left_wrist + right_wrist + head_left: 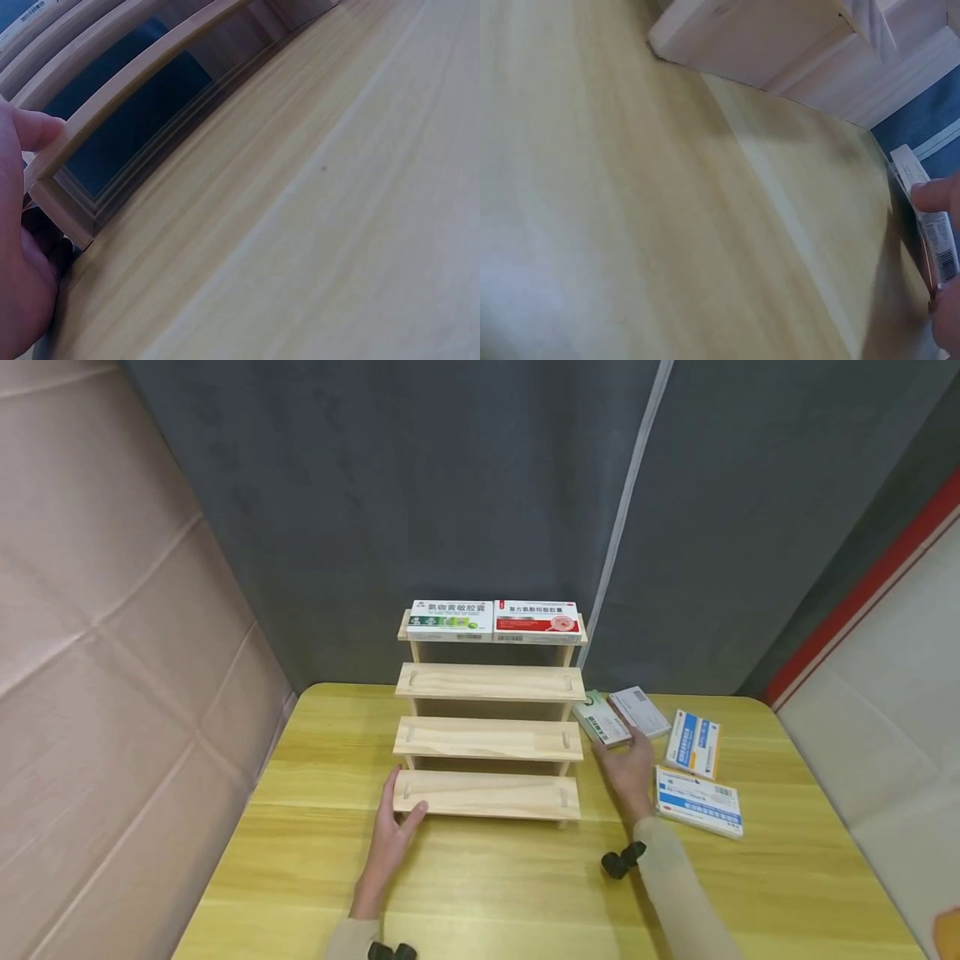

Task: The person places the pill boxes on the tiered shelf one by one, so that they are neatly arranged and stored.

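My left hand (394,831) holds the left end of the lowest step of a wooden tiered rack (487,795), its thumb over the front edge. That thumb also shows on the wood edge (142,71) in the left wrist view. To the right of the rack, my right hand (628,768) pinches a white and green medicine box (602,718) at its near end. In the right wrist view, the thumb lies on the box (930,217), which is tilted and casts a shadow on the table.
Two medicine boxes, one green-striped (450,620) and one red-striped (536,622), lie on the top step. Right of my right hand are a grey-white box (640,710) and two blue-and-white boxes (693,743). A dark curtain (420,485) hangs behind the yellow wooden table (300,860).
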Tool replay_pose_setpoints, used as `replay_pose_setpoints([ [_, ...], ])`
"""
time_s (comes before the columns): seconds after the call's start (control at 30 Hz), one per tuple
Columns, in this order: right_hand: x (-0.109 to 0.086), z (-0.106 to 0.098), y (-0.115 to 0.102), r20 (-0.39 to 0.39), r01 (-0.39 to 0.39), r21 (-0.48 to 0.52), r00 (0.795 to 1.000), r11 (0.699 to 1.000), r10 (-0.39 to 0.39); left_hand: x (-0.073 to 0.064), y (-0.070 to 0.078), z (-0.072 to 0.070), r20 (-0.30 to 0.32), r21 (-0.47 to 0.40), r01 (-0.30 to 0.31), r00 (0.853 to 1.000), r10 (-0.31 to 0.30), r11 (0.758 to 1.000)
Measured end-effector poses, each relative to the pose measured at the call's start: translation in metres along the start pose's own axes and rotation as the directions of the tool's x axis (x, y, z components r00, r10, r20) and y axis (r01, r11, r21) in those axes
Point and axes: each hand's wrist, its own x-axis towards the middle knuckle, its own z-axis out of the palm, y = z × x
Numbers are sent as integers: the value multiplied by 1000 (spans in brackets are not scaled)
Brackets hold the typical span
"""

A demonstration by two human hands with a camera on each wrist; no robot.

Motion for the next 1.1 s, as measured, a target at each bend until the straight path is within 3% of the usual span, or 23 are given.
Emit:
replay_pose_setpoints([
  [0.2, -8, -8, -1, -11, -92, 24, 996, 995, 92, 1, -2, 0, -2, 5, -1, 1000, 1, 1000],
  [0.5, -14, -27, -7, -61, -59, 136, 996, 989, 68, 1, 1, -1, 12, -5, 5, 1000, -5, 1000],
  [0.7, -16, -36, -6, -36, -81, 186, 995, 979, 90, 2, -1, -2, 17, -1, -6, 1000, 6, 1000],
  [0.9, -18, -47, -7, -17, -74, 189, 997, 979, 79, 3, -1, 0, 18, -8, -13, 1000, 13, 1000],
  [1.1, -23, -55, -11, -59, -35, 164, 997, 986, 45, 2, -3, 0, 10, -13, -16, 1000, 16, 1000],
])
